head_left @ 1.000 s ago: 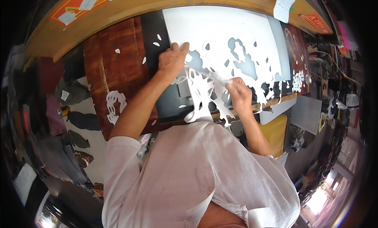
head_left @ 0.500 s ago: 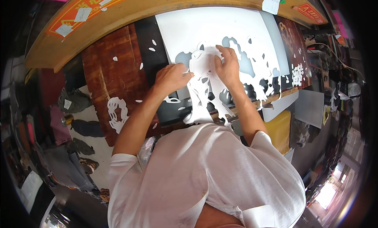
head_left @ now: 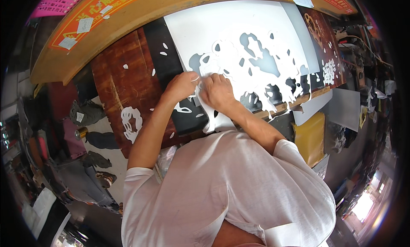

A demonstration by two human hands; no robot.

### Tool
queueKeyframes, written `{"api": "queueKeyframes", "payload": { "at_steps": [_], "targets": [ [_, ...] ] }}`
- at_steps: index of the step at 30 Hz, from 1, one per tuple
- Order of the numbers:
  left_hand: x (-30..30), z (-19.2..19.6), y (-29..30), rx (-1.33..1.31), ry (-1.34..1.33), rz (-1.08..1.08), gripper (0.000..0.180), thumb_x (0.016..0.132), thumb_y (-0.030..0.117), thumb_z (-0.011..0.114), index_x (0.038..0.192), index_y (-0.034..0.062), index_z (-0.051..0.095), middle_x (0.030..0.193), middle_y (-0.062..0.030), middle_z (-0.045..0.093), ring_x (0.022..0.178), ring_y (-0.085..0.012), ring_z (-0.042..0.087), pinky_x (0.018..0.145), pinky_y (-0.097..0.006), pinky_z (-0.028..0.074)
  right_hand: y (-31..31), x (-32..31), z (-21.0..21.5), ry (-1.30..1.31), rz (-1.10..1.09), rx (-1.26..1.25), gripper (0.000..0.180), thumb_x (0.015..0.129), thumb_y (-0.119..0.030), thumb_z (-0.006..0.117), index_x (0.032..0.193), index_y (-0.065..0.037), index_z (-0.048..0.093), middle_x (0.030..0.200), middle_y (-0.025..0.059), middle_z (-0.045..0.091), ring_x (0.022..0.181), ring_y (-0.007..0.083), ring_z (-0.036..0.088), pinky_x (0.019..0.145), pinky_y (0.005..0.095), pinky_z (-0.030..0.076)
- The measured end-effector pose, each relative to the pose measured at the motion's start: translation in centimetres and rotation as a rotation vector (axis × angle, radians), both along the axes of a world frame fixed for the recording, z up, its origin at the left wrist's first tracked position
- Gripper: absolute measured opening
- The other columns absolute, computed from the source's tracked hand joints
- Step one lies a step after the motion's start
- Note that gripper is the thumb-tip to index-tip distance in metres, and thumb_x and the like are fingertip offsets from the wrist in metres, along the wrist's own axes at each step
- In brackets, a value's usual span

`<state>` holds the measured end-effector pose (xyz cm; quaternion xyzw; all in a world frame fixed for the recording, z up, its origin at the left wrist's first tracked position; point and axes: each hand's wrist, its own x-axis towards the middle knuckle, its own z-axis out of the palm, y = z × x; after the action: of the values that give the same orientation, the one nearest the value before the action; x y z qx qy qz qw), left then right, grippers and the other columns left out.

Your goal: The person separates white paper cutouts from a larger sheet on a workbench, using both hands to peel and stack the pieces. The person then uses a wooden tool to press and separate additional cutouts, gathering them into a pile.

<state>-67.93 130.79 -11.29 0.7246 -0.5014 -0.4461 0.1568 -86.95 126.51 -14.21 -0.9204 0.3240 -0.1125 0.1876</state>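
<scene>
A white sheet [head_left: 239, 18] with several cut-out openings lies over a black board. Its near part is a ragged web of white strips hanging toward the board's front edge. My left hand [head_left: 183, 87] is closed at the sheet's left near corner, thumb and forefinger pinching a white edge. Close beside it, my right hand [head_left: 218, 92] bends its fingers down onto the webbed part and grips it; its fingertips are partly hidden. A loose curved white cut-out [head_left: 184, 109] lies on the black board just below my left hand.
A yellow beam [head_left: 171, 7] crosses behind the board. On the worn brown board [head_left: 115, 72] at left lies a ring-like white cut-out [head_left: 125, 117]. Small white scraps [head_left: 329, 72] are heaped at far right. A yellow block [head_left: 311, 138] and grey sheets [head_left: 345, 108] stand at near right.
My right hand has come left and nearer, from spread fingers on the sheet to a bent grip beside my left hand. The white strips between my hands have shifted.
</scene>
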Motion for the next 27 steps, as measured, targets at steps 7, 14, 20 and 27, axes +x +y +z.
{"api": "queueKeyframes", "payload": {
  "at_steps": [7, 14, 20, 27],
  "targets": [
    [-0.2, -0.8, 0.8, -0.039, 0.152, 0.112, 0.027, 0.1, 0.02, 0.067, 0.117, 0.0014, 0.076, 0.098, -0.0116, 0.077, 0.075, -0.0195, 0.069, 0.075, -0.034, 0.056, 0.7, -1.1, 1.0, -0.023, -0.044, 0.038, 0.045, 0.086, -0.033, 0.078, 0.121, -0.007, 0.068, 0.117, 0.0157, 0.064, 0.109, 0.0363, 0.063, 0.092, 0.0509, 0.051],
    [0.6, 0.8, -0.3, 0.111, 0.386, 0.122, 0.035, 0.102, 0.023, 0.066, 0.124, -0.0022, 0.075, 0.101, -0.0086, 0.077, 0.065, -0.0158, 0.065, 0.07, -0.032, 0.056, -0.1, -0.3, 1.4, 0.129, -0.049, 0.029, 0.042, 0.09, -0.032, 0.073, 0.119, -0.002, 0.067, 0.113, 0.0181, 0.064, 0.104, 0.0369, 0.066, 0.086, 0.0511, 0.055],
    [-1.7, 0.7, 0.2, -0.11, -0.154, 0.02, 0.029, 0.095, 0.02, 0.067, 0.122, 0.0117, 0.073, 0.111, -0.0174, 0.075, 0.103, -0.0376, 0.072, 0.088, -0.046, 0.056, -1.7, 0.4, 2.2, 0.06, -0.141, 0.27, 0.029, 0.096, -0.026, 0.063, 0.116, -0.007, 0.074, 0.114, 0.0203, 0.07, 0.1, 0.0403, 0.071, 0.087, 0.0511, 0.059],
    [-2.5, -0.9, 1.0, -0.234, -0.237, 0.102, 0.025, 0.096, 0.019, 0.067, 0.12, 0.014, 0.069, 0.108, -0.0148, 0.076, 0.106, -0.0399, 0.071, 0.093, -0.049, 0.054, -3.7, 0.9, 4.5, 0.094, 0.043, 0.274, 0.027, 0.1, -0.023, 0.062, 0.112, -0.002, 0.073, 0.099, 0.021, 0.071, 0.085, 0.0368, 0.071, 0.079, 0.0477, 0.058]
  ]
}}
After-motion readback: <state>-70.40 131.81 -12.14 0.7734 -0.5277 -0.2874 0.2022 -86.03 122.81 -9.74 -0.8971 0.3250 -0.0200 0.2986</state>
